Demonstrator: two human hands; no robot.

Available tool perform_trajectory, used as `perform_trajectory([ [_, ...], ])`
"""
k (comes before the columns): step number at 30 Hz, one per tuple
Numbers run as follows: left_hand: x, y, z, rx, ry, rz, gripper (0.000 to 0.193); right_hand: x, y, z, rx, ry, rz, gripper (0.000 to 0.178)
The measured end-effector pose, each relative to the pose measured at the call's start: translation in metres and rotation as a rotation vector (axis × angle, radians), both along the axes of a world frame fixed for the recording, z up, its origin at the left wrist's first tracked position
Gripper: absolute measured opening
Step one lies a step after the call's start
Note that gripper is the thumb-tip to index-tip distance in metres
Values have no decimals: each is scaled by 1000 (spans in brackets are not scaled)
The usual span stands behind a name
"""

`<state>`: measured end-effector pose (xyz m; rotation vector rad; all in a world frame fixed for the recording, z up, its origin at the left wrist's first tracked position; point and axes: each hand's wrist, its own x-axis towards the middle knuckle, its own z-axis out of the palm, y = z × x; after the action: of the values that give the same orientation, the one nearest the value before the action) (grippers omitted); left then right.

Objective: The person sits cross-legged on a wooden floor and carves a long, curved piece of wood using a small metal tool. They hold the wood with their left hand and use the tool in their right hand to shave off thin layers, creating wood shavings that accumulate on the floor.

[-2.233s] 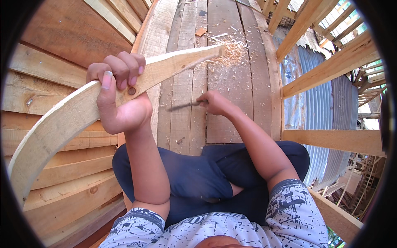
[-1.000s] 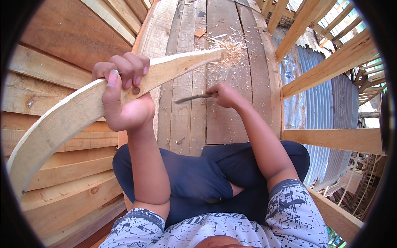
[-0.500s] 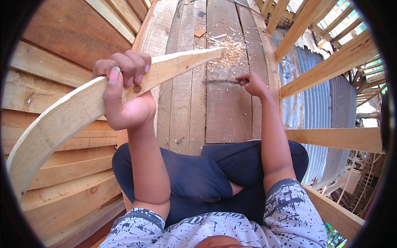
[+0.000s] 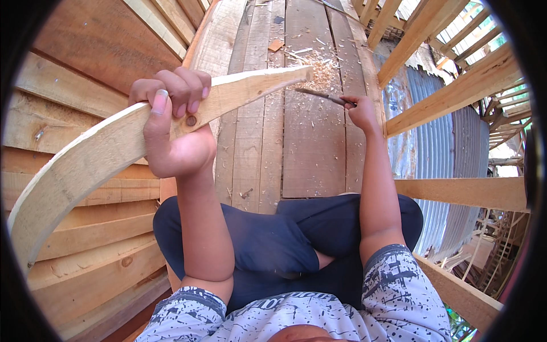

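Note:
My left hand [image 4: 171, 122] is wrapped round a long, curved piece of pale wood [image 4: 85, 155], thumb on the near face and fingers over the upper edge. A brown knot shows beside its grip. The wood arcs from the far left to a narrow end in front of me, held up above the planks. In my right hand [image 4: 362, 113] is a knife with a dark, narrow blade [image 4: 319, 94]. Its blade points left, with the tip just below the wood's narrow end; whether they touch I cannot tell.
Wood shavings [image 4: 322, 71] lie scattered on the plank floor [image 4: 313, 154] beyond the knife. A small orange-brown chip [image 4: 276, 44] lies farther off. Stacked boards [image 4: 91, 199] line my left side. Wooden rails [image 4: 461, 192] and corrugated metal sheets [image 4: 436, 142] stand on the right. My crossed legs [image 4: 273, 233] are close below.
My right hand has moved a little right and away from me. The knife's blade has swung up toward the wood's narrow end. My left hand and the wood have barely moved.

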<state>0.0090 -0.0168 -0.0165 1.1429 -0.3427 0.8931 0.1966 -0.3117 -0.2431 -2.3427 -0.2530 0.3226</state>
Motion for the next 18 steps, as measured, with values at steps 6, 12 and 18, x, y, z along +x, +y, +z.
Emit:
perform_trajectory([
  [6, 3, 0, -1, -18, -3, -6, 18, 0, -10, -13, -50, 133, 368, 30],
  [12, 1, 0, 0, 3, 0, -8, 17, 9, -26, 2, 5, 42, -54, 28],
  [18, 3, -2, -1, -16, -1, -22, 16, 12, -45, -12, -152, 130, 55, 31],
])
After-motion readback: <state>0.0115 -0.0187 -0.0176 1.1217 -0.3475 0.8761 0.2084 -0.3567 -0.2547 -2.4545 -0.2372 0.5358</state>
